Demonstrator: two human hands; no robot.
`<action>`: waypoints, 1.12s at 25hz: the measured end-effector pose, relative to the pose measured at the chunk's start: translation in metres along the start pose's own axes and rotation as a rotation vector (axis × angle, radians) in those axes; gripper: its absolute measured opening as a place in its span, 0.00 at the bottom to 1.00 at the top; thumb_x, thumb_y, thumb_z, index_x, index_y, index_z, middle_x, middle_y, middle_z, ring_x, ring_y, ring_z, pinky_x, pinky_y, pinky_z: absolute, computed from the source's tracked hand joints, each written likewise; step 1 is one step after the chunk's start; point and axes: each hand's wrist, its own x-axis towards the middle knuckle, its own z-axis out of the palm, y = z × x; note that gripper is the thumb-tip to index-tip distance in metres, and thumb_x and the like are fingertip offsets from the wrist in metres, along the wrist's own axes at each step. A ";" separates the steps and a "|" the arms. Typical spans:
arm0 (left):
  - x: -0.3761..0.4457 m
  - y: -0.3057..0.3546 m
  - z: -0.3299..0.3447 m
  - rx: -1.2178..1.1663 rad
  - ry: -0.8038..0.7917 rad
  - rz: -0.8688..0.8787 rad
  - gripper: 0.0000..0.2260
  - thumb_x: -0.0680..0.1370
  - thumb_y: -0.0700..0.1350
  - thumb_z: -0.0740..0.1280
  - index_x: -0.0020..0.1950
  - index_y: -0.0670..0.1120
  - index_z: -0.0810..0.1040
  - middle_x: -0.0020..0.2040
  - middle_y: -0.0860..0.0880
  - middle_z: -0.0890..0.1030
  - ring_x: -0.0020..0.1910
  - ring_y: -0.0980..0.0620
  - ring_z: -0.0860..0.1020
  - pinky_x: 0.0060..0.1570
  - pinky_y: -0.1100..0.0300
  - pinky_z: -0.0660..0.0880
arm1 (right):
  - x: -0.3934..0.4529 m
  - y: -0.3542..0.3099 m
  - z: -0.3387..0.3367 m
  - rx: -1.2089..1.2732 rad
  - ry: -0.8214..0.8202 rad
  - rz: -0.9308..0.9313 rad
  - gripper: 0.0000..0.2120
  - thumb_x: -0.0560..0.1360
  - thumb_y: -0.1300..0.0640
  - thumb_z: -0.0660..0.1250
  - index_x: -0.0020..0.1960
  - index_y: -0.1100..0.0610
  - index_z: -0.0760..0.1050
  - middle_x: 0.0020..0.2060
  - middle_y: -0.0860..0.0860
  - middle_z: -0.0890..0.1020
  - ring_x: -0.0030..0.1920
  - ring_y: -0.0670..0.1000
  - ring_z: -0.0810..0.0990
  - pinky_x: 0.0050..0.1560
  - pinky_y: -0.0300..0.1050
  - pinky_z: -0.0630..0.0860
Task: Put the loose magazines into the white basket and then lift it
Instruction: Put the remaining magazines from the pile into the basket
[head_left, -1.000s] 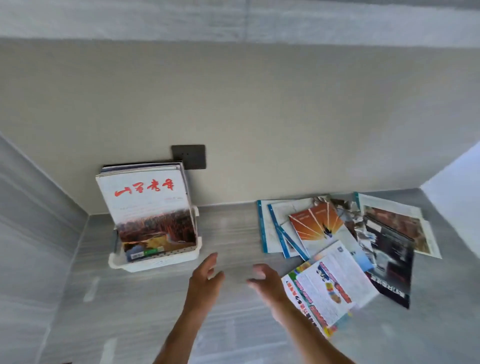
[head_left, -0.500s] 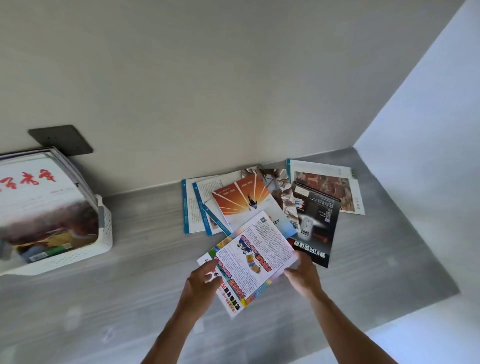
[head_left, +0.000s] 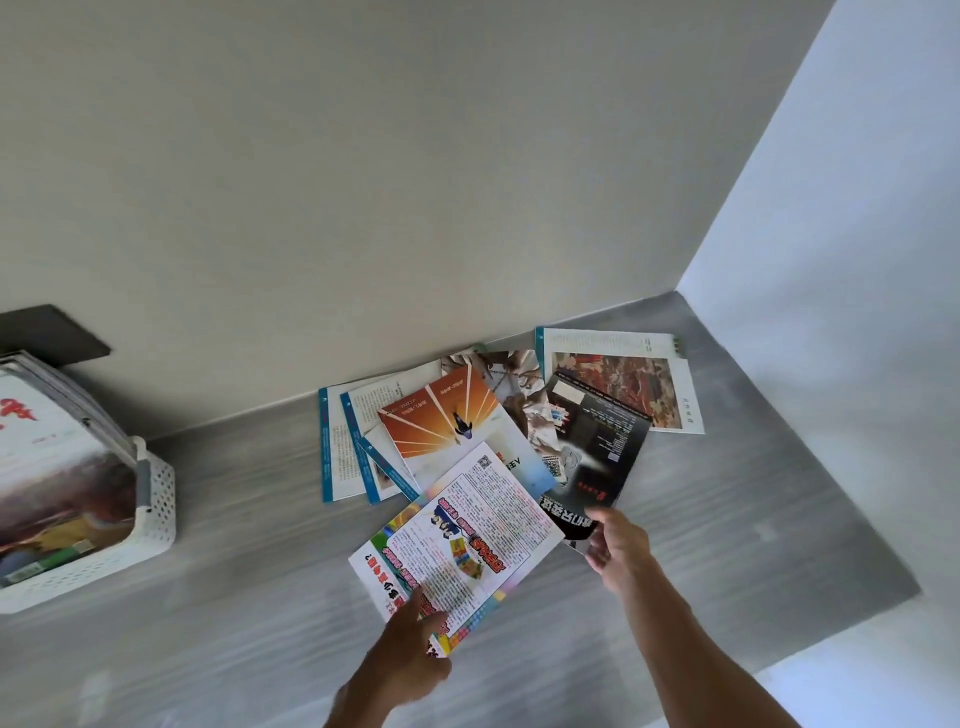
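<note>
- Head view shows my left hand (head_left: 410, 657) pressing down on the near end of the top magazine (head_left: 457, 545), forefinger stretched out over its cover; I cannot tell how the other fingers lie.
- That magazine lies flat on the grey counter (head_left: 249, 545), its long axis slanting from near-left to far-right, print upside down to me.
- My right hand (head_left: 618, 545) pinches the near corner of the black magazine (head_left: 597, 457), thumb on top, the other fingers curled beneath.
- Black magazine runs near-to-far, tilted slightly right, its left edge tucked under the top magazine.
- Behind them the orange magazine (head_left: 447, 421) overlaps blue-edged magazines (head_left: 337, 447) on the left; a patterned one (head_left: 524, 395) and a picture magazine (head_left: 623, 384) fan out toward the right wall, all close against the back wall.
- White basket (head_left: 156, 514) sits well apart at the left edge, perforated sides, holding upright magazines that lean back; the front one (head_left: 47, 457) has red lettering.
- Dark wall plate (head_left: 52, 332) sits just behind the basket.
</note>
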 end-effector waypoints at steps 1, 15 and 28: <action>-0.001 -0.001 0.003 0.044 -0.005 0.005 0.32 0.74 0.50 0.65 0.77 0.57 0.57 0.80 0.53 0.42 0.78 0.50 0.51 0.71 0.58 0.64 | 0.001 0.001 0.003 -0.055 0.003 -0.006 0.11 0.70 0.65 0.71 0.34 0.57 0.71 0.19 0.50 0.69 0.19 0.48 0.65 0.22 0.40 0.64; 0.000 0.027 -0.025 -0.135 0.193 0.018 0.40 0.72 0.53 0.70 0.76 0.61 0.48 0.79 0.54 0.55 0.75 0.49 0.62 0.68 0.50 0.70 | -0.139 -0.122 0.015 -0.031 -0.659 -0.690 0.08 0.66 0.65 0.69 0.33 0.54 0.75 0.36 0.56 0.83 0.40 0.56 0.80 0.47 0.52 0.76; -0.083 0.048 -0.187 -0.512 1.192 0.605 0.35 0.72 0.53 0.68 0.75 0.41 0.60 0.75 0.36 0.63 0.76 0.40 0.59 0.75 0.49 0.59 | -0.225 -0.089 0.075 -0.240 -0.991 -0.163 0.17 0.58 0.65 0.68 0.47 0.62 0.78 0.38 0.59 0.84 0.37 0.58 0.85 0.32 0.50 0.81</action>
